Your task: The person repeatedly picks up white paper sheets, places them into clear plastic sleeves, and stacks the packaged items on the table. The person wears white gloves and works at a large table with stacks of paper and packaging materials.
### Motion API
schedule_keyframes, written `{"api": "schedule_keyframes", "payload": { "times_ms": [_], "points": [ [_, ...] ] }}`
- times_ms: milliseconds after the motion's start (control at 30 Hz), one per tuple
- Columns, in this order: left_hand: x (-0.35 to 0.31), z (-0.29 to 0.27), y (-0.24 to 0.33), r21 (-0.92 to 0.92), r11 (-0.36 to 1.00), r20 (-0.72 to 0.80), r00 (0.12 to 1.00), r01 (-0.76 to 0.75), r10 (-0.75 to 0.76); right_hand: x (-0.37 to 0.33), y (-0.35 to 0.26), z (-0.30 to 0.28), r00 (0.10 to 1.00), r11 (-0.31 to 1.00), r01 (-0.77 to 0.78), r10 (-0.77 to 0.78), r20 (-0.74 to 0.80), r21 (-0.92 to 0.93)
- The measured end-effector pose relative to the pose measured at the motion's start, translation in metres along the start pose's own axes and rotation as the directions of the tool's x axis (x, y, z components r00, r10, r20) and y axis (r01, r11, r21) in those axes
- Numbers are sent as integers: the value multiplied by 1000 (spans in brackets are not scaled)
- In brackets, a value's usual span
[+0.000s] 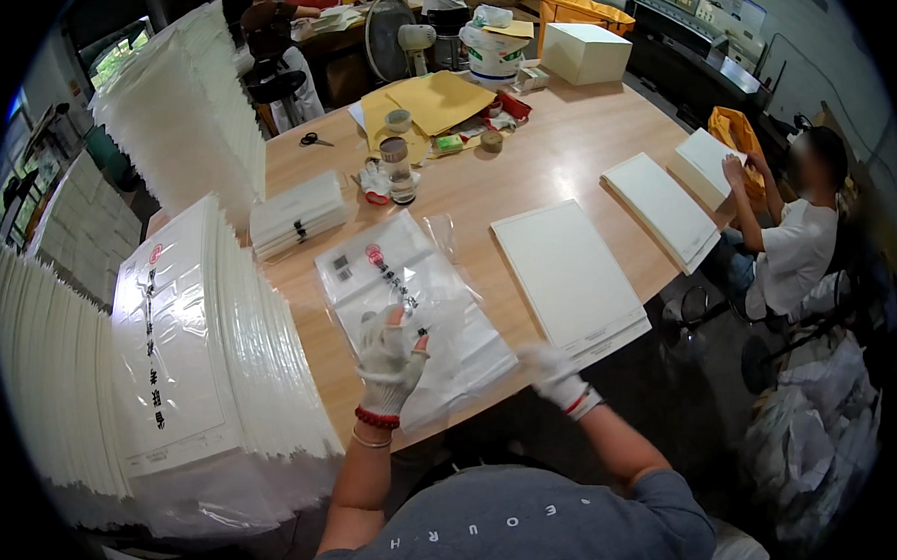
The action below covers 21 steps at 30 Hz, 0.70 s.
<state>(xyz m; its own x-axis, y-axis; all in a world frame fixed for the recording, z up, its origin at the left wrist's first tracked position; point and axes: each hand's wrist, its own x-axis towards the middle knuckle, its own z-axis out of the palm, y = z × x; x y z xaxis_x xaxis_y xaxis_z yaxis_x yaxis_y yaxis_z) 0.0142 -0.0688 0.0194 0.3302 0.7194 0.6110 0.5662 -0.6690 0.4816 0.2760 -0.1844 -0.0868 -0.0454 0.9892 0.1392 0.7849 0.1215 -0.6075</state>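
Observation:
My left hand (389, 356), in a white knit glove with bare fingertips, is over a stack of printed clear plastic bags (369, 277) at the table's near edge. Its thumb and fingers close on the loose film of a clear plastic bag (447, 355), which drapes to the right of the hand. My right hand (556, 377), also gloved, is smeared by motion beside the bags' right corner, so its fingers cannot be made out. Right of the bags lies a flat stack of white printed sheets (569, 275), just beyond that hand.
Tall piles of white bagged sheets (181, 338) crowd the left side. A folded plastic bundle (301, 214), a jar (397, 171), scissors (315, 140) and yellow envelopes (436, 99) lie farther back. Another white stack (659, 209) is at right, near a seated co-worker (801, 235).

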Motion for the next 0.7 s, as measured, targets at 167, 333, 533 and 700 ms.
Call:
{"api": "schedule_keyframes", "payload": {
  "times_ms": [167,333,533,700],
  "points": [
    [-34,-10,30,-171,985,-110,993,19,-39,-29,68,-24,968,892,-72,-46,-247,-446],
    [-71,25,67,-518,835,321,947,186,-12,-27,128,-13,955,957,-168,98,-280,-237],
    [-97,146,84,-253,-568,964,251,783,-84,-33,28,-58,935,777,27,-242,-259,-629],
    [-130,164,43,-380,189,906,406,905,-119,-83,-44,-65,933,951,302,-308,-188,-62]
  ]
}}
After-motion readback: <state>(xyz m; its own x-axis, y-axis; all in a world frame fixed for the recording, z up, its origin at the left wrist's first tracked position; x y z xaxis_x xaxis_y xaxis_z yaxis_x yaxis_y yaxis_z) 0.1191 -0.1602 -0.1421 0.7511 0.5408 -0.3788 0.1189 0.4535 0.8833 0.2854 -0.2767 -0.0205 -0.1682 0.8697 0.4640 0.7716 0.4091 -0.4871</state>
